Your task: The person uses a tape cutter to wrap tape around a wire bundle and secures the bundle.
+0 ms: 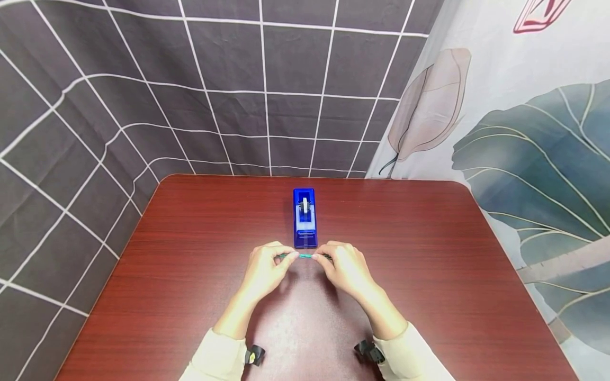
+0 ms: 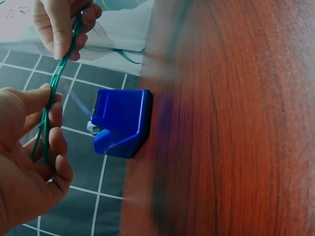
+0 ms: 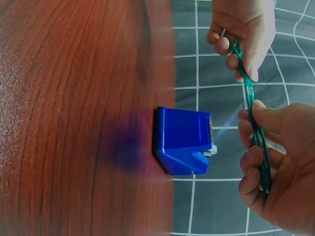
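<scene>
1. The green wire bundle point(image 1: 305, 256) lies level between the two hands, just on the near side of the blue tape dispenser point(image 1: 305, 225), over the middle of the brown table point(image 1: 190, 238). Its ends are hidden by fingers from above (the wrist views show loose strands lying against the palms).
2. A strip of clear tape point(image 3: 229, 123) runs from the dispenser toward the bundle; it is so faint that where it meets the strands is hard to make out.
3. The tape roll point(image 1: 305, 205) is mostly masked by the dispenser's body.
4. On the pale curtain point(image 1: 524, 159), to the far right, a red drawing point(image 1: 538, 16) is cut off by the frame; the marks in the left wrist view's top corner (perhaps part of it) are too blurred to read.
5. The left hand point(image 1: 265, 269) pinches the bundle's left part between thumb and forefinger, other fingers curled in loosely behind.
6. The right hand point(image 1: 347, 269) mirrors it on the right part (thumb tips pointing inward, a short length of green bare between them).
7. Both forearms angle inward from the near edge, pale sleeves point(image 1: 214, 357) cut off below.
</scene>
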